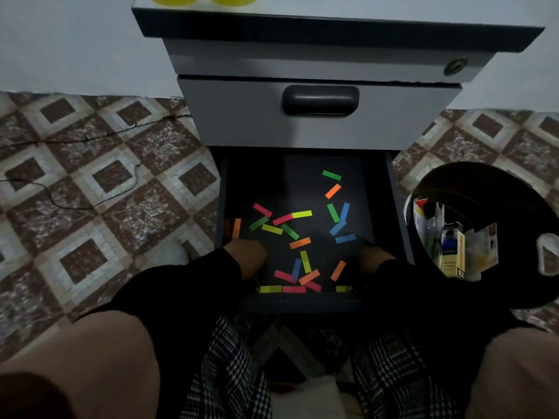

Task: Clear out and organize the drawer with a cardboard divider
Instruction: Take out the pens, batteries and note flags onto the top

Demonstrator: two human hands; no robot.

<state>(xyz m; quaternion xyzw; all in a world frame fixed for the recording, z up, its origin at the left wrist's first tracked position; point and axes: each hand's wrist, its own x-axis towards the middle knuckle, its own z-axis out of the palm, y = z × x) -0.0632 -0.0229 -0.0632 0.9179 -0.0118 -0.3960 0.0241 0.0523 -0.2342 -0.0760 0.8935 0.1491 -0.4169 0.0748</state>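
**Drawer nearly cleared, paper strips remain**

Drawer (375, 189) stands pulled open under the cabinet, its floor strewn with coloured strips (299, 242). Both hands reach inside: left hand (246, 252), right hand (375, 257); the dim view hides their finger positions. Next, probably gathering strips into the black bin (484, 182) alongside.

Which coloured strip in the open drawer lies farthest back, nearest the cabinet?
The green strip at the back right: every other strip lies nearer the drawer's front, the orange strip just below being next.
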